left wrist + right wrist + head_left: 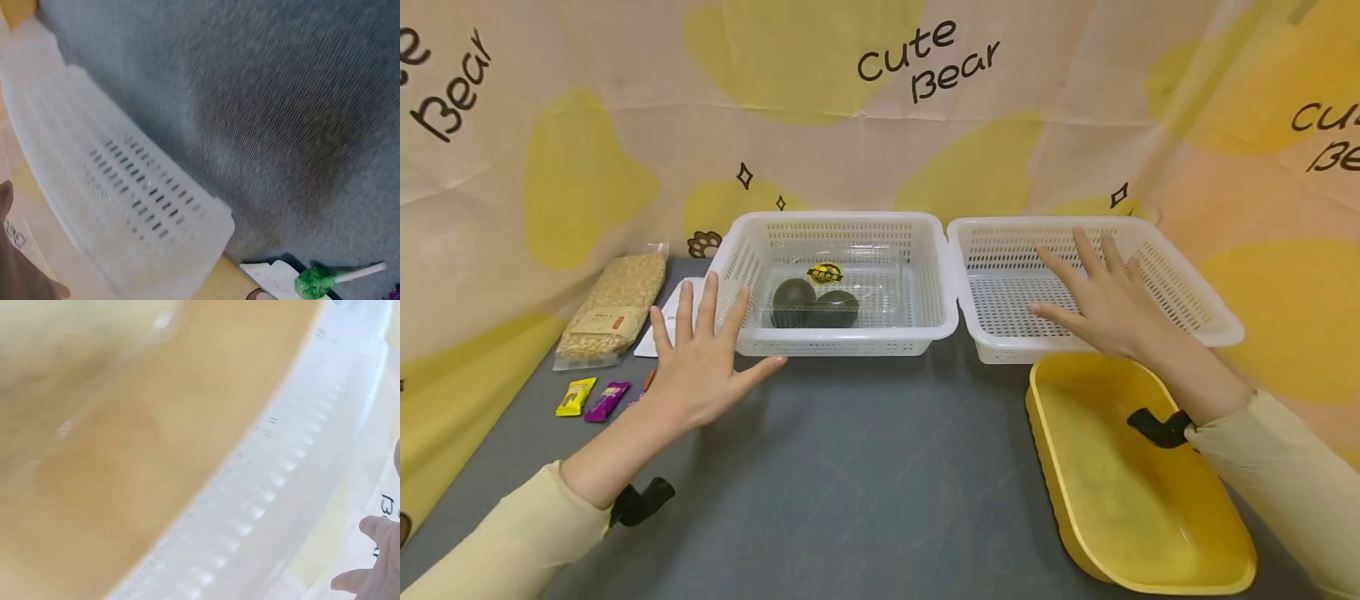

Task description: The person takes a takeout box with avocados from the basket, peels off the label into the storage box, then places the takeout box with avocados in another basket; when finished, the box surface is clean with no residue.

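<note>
My left hand (698, 371) is spread with straight fingers in front of the left white basket (838, 335), holding nothing. Inside that basket sits a clear plastic box (880, 287) with a black and yellow label; two dark round fruits (793, 300) show through or beside it, I cannot tell which. Fingers spread and holding nothing, my right hand (1112, 304) is over the right white basket (1015, 292), whose slotted floor shows. Below my right wrist stands a yellow tub (1120, 492). In the left wrist view a lollipop in green wrapper (314, 283) lies near a white card (272, 278).
At the far left lies a clear bag of grain (617, 304). Before it are a yellow packet (576, 397) and a purple packet (607, 402). A printed cloth (820, 142) hangs behind the baskets. The grey table (865, 467) runs along the front.
</note>
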{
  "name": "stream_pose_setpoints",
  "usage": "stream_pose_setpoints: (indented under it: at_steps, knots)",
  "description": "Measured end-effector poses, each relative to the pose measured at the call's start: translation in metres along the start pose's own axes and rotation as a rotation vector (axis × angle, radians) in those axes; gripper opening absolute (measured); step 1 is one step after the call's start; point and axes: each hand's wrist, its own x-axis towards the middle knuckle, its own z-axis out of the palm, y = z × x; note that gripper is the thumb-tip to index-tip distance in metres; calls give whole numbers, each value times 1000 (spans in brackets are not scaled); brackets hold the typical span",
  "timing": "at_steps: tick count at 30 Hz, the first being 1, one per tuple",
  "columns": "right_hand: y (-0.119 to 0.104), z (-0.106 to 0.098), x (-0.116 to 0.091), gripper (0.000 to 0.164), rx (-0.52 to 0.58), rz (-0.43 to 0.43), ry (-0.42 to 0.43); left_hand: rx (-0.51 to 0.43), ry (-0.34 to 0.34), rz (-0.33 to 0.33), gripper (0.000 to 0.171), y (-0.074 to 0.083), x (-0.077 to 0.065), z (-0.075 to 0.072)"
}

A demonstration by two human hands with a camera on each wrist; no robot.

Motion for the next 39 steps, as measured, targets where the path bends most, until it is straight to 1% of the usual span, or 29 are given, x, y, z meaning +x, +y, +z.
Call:
stream_pose_setpoints:
  at_steps: [2,4,7,10,12,14,18,19,22,26,28,32,35,39]
  knots:
    - [-5,-4,8,82,29,-2,7,-37,-1,-10,100,-5,5,-3]
    - [-11,-9,17,82,66,-10,10,-98,-11,-21,100,-11,11,-6]
    - [-21,-15,30,82,139,-25,15,-225,-34,-40,99,-22,22,-10]
    - [-33,-19,45,81,208,-41,16,-357,-57,-46,101,-34,35,-14]
    - [-42,-21,55,80,253,-53,9,-441,-86,-52,103,-41,42,-16]
    - [-51,-22,64,79,286,-62,2,-538,-132,-64,105,-48,48,-16]
    - [-70,-23,80,78,344,-83,-9,-708,-237,-108,109,-59,53,-16]
    - [-74,-23,84,78,358,-88,-11,-744,-259,-119,110,-62,54,-15]
    - [-86,-23,95,77,410,-97,-24,-822,-294,-140,109,-68,56,-13]
    - [-100,-22,110,76,471,-114,-48,-884,-322,-169,108,-74,58,-9]
    - [-105,-21,118,74,499,-135,-58,-898,-344,-176,109,-77,58,-8]
    - [-112,-17,134,68,629,-157,-104,-901,-390,-173,109,-82,59,-5]
    - [-116,-14,142,62,778,-118,-182,-921,-417,-167,108,-84,58,-3]
    - [-122,-11,151,57,917,-44,-292,-959,-434,-162,107,-87,55,-3]
